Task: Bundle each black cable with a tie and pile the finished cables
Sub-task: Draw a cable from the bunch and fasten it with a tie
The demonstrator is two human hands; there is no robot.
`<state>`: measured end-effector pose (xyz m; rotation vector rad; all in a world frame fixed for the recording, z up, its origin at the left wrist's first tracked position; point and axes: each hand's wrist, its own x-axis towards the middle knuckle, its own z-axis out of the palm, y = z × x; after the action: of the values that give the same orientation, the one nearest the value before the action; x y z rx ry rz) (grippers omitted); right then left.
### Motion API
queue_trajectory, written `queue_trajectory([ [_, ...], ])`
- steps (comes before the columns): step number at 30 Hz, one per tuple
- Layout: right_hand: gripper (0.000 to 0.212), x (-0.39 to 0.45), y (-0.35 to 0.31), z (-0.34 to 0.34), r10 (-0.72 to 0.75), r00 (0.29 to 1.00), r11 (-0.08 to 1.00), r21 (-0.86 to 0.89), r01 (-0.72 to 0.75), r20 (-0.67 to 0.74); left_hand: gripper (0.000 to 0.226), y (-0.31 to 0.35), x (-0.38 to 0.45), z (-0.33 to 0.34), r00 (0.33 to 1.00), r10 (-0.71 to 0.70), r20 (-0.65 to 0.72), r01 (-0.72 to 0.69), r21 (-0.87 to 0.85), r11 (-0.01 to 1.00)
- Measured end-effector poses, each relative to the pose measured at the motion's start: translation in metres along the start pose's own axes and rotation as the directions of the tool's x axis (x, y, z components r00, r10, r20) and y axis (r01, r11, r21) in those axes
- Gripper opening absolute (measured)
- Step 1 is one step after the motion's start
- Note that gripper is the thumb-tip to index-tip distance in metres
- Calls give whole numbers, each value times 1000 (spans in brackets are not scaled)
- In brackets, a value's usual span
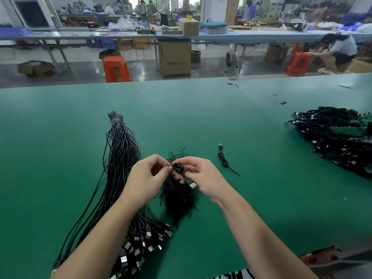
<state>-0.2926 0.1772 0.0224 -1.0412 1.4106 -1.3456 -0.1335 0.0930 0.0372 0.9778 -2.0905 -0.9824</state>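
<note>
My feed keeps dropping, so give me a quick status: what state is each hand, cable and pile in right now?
Left hand: pinching a tie at the coil.
Right hand: holding the coiled cable.
Coiled cable: wound small, held above the table, USB plug hanging free.
Loose tie pile: heaped under the hands.
Unbundled cables: long bunch, banded at the far end.
Single cable: lying apart on the mat.
Finished pile: heaped at right.

Two hands (149, 174), one coiled cable (178, 168) held, one loose cable (225, 160), two orange stools (115, 68)
</note>
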Motion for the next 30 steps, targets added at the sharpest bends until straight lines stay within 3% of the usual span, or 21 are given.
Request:
queue_trajectory([
  [3, 13, 0, -3, 2, -25, 996, 997, -74, 19, -81, 15, 1, -1, -1, 1000, -20, 15, 21, -26, 999],
  [5, 3, -2, -3, 1, -13, 993, 994, -107, 1, -119, 15, 4, -3, -3, 993, 113, 23, -114, 65, 991],
  [6, 8, -2, -1, 0, -9, 994, 994, -112, -4, -112, 13, 5, -4, -4, 971, 237, 34, -239, 194, 952],
  [9, 22, -2, 2, 1, 38, 996, 997, -68, -43, -77, 11, 7, -4, -6, 830, 540, 141, -524, 529, 668],
  [11, 8, -2, 2, 1, 70, 992, 995, -68, -78, -102, 20, 7, -4, -5, 773, 599, 208, -592, 575, 564],
  [13, 6, -2, 3, 0, 78, 990, 995, -53, -85, -121, 21, 6, -5, -2, 752, 613, 245, -620, 578, 530],
  [15, 3, -2, 3, -1, 87, 991, 996, -23, -90, -103, 19, 6, -6, 1, 767, 596, 239, -611, 557, 563],
  [18, 19, -2, 2, -4, 108, 994, 994, 33, -108, -27, 8, 3, -7, -2, 854, 487, 186, -515, 444, 734],
  [22, 17, -6, 0, -13, 79, 990, 983, 153, -97, 118, 18, -1, -6, -7, 971, 213, 106, -226, 142, 964],
  [25, 22, -6, 2, -10, 14, 996, 996, 90, -22, 85, 18, -1, -4, -8, 990, 97, 105, -101, 38, 994],
  [30, 13, -2, 2, -8, -27, 1000, 1000, 14, 27, -12, 13, 0, -1, -8, 992, 22, 122, -18, -32, 999],
])
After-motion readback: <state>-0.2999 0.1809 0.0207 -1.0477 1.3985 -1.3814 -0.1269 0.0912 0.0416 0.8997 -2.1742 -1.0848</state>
